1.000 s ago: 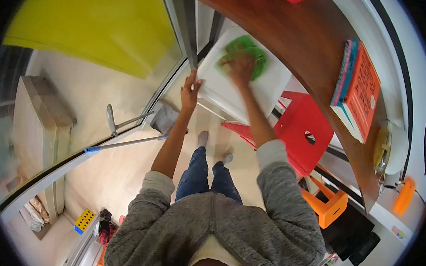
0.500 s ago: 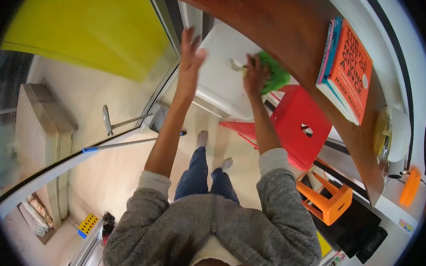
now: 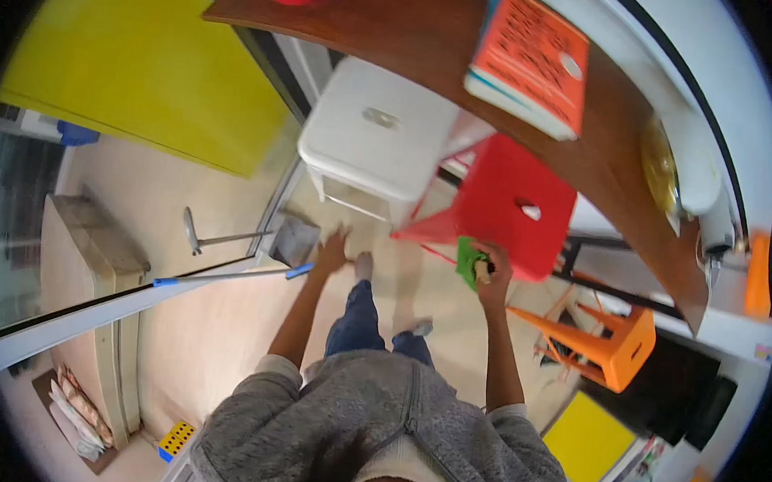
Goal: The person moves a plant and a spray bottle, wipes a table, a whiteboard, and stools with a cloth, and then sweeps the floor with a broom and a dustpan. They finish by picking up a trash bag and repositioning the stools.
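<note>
My right hand (image 3: pixel 494 271) is closed around a bunched green cloth (image 3: pixel 467 261), held at the near edge of the red stool (image 3: pixel 510 204). A pale bit shows beside the cloth at my fingers; what it is I cannot make out. With fingers apart and nothing in it, my left hand (image 3: pixel 332 249) hangs over the floor, near the blue end of a long-handled tool (image 3: pixel 227 276). Ahead of both hands stands a white stool (image 3: pixel 374 140) with a slot in its seat.
A curved brown counter (image 3: pixel 406 33) runs along the top right, carrying books (image 3: pixel 535 61) and red objects. An orange stool (image 3: pixel 616 349) stands at the right. Left are a grey dustpan (image 3: pixel 294 239), a glass door frame (image 3: pixel 67 320) and a yellow panel (image 3: pixel 151 63).
My right hand has drawn back from the white stool to beside the red stool, bringing the green cloth. My left hand has come down and nearer my body. The view has shifted.
</note>
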`<state>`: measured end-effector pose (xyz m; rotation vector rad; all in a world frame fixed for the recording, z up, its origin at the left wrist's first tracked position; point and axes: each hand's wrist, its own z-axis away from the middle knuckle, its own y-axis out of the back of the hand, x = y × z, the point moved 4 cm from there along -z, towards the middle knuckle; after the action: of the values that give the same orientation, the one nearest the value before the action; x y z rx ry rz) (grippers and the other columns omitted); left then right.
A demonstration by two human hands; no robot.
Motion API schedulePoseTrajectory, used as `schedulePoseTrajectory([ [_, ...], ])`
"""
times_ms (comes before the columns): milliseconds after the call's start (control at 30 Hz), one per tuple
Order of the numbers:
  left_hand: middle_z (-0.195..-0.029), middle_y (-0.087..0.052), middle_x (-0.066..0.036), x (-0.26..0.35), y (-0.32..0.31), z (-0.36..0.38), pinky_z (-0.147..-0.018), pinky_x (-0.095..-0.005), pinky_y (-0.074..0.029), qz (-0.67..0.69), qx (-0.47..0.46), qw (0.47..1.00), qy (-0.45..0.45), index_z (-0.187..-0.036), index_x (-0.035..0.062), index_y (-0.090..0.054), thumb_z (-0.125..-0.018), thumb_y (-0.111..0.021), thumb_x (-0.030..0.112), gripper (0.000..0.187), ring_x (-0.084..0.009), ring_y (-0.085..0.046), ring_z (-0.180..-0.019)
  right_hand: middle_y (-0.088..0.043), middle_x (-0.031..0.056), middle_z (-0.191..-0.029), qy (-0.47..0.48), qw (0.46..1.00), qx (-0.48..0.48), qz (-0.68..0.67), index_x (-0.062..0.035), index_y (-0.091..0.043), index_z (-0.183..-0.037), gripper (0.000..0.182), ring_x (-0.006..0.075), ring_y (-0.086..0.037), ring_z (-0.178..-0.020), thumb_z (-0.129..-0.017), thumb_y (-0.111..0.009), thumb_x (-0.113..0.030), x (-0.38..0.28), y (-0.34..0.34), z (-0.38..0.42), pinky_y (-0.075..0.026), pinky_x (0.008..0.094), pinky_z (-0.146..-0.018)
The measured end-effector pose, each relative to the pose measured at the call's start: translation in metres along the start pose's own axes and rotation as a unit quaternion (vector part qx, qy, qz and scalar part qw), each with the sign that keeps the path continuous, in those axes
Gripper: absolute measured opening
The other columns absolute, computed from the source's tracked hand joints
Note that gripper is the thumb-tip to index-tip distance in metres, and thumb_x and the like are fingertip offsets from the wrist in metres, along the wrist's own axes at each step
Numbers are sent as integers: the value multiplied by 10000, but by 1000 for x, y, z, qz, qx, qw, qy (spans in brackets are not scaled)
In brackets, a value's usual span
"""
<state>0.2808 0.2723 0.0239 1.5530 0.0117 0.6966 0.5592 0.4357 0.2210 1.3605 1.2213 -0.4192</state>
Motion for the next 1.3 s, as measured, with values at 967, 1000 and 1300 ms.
schedulePoseTrajectory([
  [967, -1165, -455, -94, 690, -263, 174, -921, -285, -294, 376, -457, 783, -195, -1174, 14, -401, -849, -410, 397, 502, -168, -408, -1091, -166, 62, -1371, -270, 810, 174, 490, -232, -278, -1288, 657, 324, -178, -1236, -741, -414, -569, 332, 513, 271, -155, 562, -941],
  [1000, -1147, -458, -98, 714, -288, 182, -927, -272, -280, 436, -462, 760, -140, -1167, 3, -401, -849, -396, 419, 524, -172, -407, -1084, -167, 62, -1371, -272, 835, 158, 452, -236, -275, -1290, 643, 324, -181, -1236, -751, -405, -561, 334, 513, 285, -149, 562, -942],
  [1300, -878, -478, -63, 805, -409, 189, -712, -278, -359, 480, -412, 772, -59, -970, 54, -440, -855, -343, 474, 446, -155, -453, -821, -166, 63, -1372, -352, 776, 141, 504, -234, -267, -1297, 608, 320, -193, -1235, -781, -379, -536, 375, 644, 410, -149, 546, -950],
])
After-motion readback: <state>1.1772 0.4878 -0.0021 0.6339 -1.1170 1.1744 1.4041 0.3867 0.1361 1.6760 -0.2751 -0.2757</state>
